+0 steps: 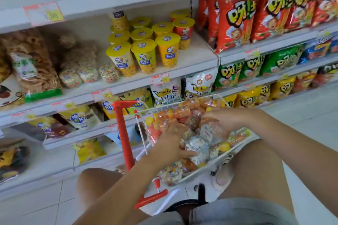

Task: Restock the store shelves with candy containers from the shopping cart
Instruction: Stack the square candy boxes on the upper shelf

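Head camera view: we look down on candy containers [210, 131], clear tubs and packets of orange and multicoloured sweets, heaped in the white wire basket of a shopping cart [219, 155] parked just beside the store shelves [128, 86].

Both bare hands are down in the basket. Our left hand [170, 138] lies on the near side of the heap, its fingers fairly straight and a little apart, resting on the packets. Our right hand [225, 119] reaches in from the other side, its fingers bent down over a clear tub of coloured sweets. Blur keeps us from telling whether they are clamped on it.

A red handle post [124, 133] rises at the cart's left corner, and we see our bare knees on either side of the basket, above the pale tiled floor [311, 115].

On the shelf above the cart stand rows of yellow-lidded cups [144, 56], upright and close together. Left of them sit a few small clear tubs of coloured sweets [87, 75], then large clear bags of brown fried snacks [34, 64]. To the right, red snack bags [236, 22] fill the upper shelf, with green bags [228, 75] below them and yellow bags [247, 99] lower still. Pink and yellow price tags [160, 78] are clipped along the shelf edges, their figures too blurred to read.
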Action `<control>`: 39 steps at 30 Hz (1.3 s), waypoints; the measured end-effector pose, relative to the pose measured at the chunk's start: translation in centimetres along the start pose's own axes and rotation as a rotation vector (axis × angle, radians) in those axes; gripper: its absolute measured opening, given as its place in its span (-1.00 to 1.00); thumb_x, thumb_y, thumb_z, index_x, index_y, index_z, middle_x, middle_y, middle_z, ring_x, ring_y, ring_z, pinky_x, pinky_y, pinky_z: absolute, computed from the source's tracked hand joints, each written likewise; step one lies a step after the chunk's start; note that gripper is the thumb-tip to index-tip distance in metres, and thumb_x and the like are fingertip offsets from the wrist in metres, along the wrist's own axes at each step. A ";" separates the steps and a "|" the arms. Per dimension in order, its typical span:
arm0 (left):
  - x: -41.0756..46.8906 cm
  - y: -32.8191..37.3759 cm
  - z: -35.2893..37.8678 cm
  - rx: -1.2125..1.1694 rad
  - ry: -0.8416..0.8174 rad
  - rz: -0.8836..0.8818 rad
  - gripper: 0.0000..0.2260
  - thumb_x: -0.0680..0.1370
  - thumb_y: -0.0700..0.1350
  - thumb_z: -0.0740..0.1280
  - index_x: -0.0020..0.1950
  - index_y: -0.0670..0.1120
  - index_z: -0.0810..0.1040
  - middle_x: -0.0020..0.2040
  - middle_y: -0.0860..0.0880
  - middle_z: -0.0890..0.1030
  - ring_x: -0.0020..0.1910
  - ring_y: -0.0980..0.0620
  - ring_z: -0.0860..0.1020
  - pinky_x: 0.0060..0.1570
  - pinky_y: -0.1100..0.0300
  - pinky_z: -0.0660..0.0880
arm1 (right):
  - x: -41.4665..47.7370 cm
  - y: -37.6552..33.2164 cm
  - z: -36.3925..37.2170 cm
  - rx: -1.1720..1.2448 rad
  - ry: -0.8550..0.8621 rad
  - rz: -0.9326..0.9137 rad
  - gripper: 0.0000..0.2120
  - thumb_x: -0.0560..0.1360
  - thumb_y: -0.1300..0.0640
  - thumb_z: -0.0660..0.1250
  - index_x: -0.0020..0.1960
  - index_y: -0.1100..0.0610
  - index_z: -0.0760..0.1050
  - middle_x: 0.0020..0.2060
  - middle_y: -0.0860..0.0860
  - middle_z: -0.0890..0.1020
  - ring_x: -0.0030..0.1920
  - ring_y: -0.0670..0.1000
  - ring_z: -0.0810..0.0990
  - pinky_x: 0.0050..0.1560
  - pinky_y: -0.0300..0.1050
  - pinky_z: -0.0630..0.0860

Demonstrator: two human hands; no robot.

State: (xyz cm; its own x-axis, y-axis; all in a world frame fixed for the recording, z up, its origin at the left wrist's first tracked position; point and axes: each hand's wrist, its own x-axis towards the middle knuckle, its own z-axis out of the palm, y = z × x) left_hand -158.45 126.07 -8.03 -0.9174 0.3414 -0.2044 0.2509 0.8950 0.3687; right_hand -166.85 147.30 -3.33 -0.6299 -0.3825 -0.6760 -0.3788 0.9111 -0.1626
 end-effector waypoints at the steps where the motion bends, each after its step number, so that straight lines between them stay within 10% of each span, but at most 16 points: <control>1: 0.1 0.5 0.4 0.078 0.009 0.031 -0.21 0.38 0.34 0.35 0.49 0.02 0.22 0.45 -0.02 0.14 0.48 -0.05 -0.01 0.45 0.00 0.14 | 0.2 0.4 0.6 -0.015 0.031 -0.018 -0.07 0.33 0.09 0.55 0.52 -0.12 0.07 0.46 -0.04 0.18 0.39 0.08 0.26 0.28 0.01 0.38; 16: 1.1 2.2 2.6 -0.004 0.037 0.142 -0.42 0.36 0.18 0.43 0.18 -0.22 0.50 0.50 0.00 0.14 0.50 0.14 -0.19 0.43 0.20 0.00 | 0.3 2.0 1.5 0.202 0.277 -0.117 -0.30 0.27 0.07 0.58 0.33 -0.04 0.35 0.08 -0.12 0.42 0.11 -0.04 0.42 -0.06 -0.19 0.40; 22: 0.4 1.8 0.5 -0.319 0.131 0.099 -0.46 0.27 0.18 0.35 0.10 -0.15 0.50 0.43 0.06 0.23 0.41 0.26 -0.05 0.39 0.19 0.05 | -2.7 2.1 -1.8 0.411 0.354 -0.132 -0.21 0.28 -0.09 0.56 0.41 -0.11 0.29 0.34 -0.16 0.37 0.32 -0.07 0.38 0.19 -0.17 0.36; 26: -0.6 1.5 -3.5 -0.530 0.199 0.008 -0.37 0.30 0.18 0.32 0.33 -0.02 0.40 0.29 0.12 0.36 0.32 0.14 0.32 0.25 0.31 0.31 | -3.9 1.5 -3.9 1.047 0.359 -0.267 -0.31 0.28 -0.10 0.52 0.34 -0.05 0.35 0.32 -0.06 0.41 0.25 -0.03 0.48 0.06 -0.13 0.53; 32: -1.8 -1.1 -9.9 -1.581 0.319 -0.109 -0.54 0.31 -0.13 0.37 0.20 -0.16 0.44 0.06 -0.13 0.62 0.01 -0.08 0.64 -0.07 -0.03 0.61 | -3.3 -2.9 -7.5 1.734 0.380 -0.493 -0.67 0.22 0.10 0.56 -0.07 0.20 0.63 -0.09 0.11 0.62 -0.19 0.00 0.62 -0.13 -0.09 0.63; 39: -5.4 -5.3 -17.4 -1.345 0.591 -0.057 -0.35 0.19 -0.01 0.53 0.23 -0.11 0.48 0.08 -0.14 0.65 0.09 -0.12 0.62 0.07 -0.04 0.52 | -2.4 -10.1 -12.0 2.153 0.220 -0.717 -0.77 0.43 0.13 0.37 0.05 0.19 0.55 0.16 0.31 0.55 0.11 0.28 0.58 -0.04 0.10 0.63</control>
State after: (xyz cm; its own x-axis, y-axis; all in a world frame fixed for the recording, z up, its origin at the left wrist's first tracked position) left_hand -160.18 114.47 6.87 -0.9891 -0.1452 0.0230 0.0443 -0.1451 0.9884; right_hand -169.66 137.16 8.58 -0.8662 -0.4808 -0.1360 0.4477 -0.6259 -0.6386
